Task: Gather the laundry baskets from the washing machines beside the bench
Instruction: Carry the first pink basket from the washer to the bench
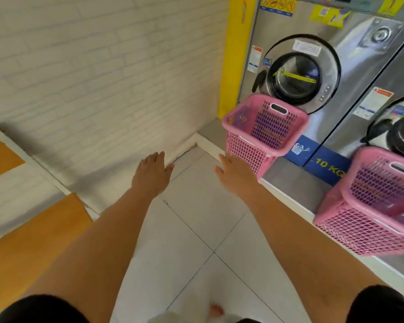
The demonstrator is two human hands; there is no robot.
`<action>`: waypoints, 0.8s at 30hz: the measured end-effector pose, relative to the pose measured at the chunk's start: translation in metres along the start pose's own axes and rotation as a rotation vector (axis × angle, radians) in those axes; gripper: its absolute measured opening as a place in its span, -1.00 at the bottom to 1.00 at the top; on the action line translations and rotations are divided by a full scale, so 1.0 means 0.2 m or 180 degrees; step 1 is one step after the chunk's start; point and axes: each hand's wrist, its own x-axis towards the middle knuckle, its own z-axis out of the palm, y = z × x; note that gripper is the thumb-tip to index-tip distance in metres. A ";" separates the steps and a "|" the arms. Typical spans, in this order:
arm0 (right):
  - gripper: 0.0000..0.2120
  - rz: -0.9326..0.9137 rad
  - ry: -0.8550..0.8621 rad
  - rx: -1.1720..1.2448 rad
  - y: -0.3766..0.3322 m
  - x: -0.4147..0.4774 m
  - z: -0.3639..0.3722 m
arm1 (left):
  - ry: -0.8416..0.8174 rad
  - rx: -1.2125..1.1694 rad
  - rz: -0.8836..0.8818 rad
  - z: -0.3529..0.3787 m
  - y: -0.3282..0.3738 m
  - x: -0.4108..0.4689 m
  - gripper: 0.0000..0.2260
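Two pink mesh laundry baskets stand on the grey ledge below the washing machines. The far basket (264, 129) sits under the round door of the first machine (296, 78). At the right edge stands the near basket (378, 206), in front of the second machine (397, 127). Both my arms stretch forward over the floor. My right hand (233, 171) is open, its fingertips just short of the far basket's lower corner. Further left, my left hand (153, 171) is open too, with nothing in it.
A wooden bench (26, 236) with an orange top runs along the white brick wall (103, 78) on the left. White floor tiles (196, 229) lie between bench and machines. The raised ledge (289, 178) edges the floor on the right. A yellow panel (236, 54) borders the first machine.
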 end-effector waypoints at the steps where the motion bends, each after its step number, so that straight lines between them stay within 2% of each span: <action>1: -0.49 0.0088 0.0016 0.0047 0.07 0.01 0.01 | -0.0061 0.0002 0.0052 0.04 0.06 0.05 -0.46; 10: -0.56 0.0933 0.0070 0.0444 0.58 0.31 0.12 | -0.0417 0.0022 0.0467 0.26 0.42 0.69 -0.48; 14: -0.60 0.1553 0.0200 0.0829 0.74 0.52 0.16 | -0.0617 0.0002 0.0665 0.31 0.51 1.06 -0.48; 20: -0.55 0.2292 0.0251 0.1121 0.94 0.81 0.17 | -0.0856 -0.0057 0.0885 0.38 0.66 1.60 -0.48; 24: -0.54 0.2520 0.0268 0.1183 1.09 0.98 0.18 | -0.0992 -0.0086 0.0933 0.46 0.75 1.87 -0.48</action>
